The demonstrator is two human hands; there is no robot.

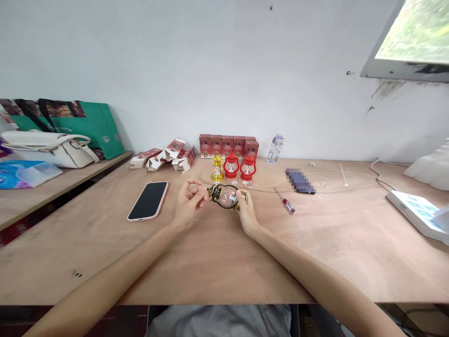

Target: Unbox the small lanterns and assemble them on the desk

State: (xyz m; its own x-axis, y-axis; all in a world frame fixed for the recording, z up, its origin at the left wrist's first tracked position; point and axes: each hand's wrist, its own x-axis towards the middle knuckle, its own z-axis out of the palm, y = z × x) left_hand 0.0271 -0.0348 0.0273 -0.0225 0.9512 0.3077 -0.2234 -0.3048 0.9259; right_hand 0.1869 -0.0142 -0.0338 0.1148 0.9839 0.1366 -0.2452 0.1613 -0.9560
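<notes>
A small bronze-coloured toy lantern point(228, 197) with a clear globe lies sideways in the air above the table. My right hand point(246, 211) is closed around its base end, thumb on top. At the lantern's narrow top end, my left hand point(189, 201) is closed in a pinch; what sits between those fingertips is too small to make out. Just beyond stand a gold lantern point(217, 169), a red lantern point(231, 166) and a second red lantern point(248, 169), all upright. To the right lies a screwdriver point(286, 202) with a purplish-red handle.
Several red printed boxes point(227, 146) stand by the wall, with opened boxes point(170, 154) left of them. A phone point(148, 201) lies left, a dark blurred item point(300, 181) right. A clear bottle point(275, 148), white device point(417, 213) and handbag point(56, 149) are farther out.
</notes>
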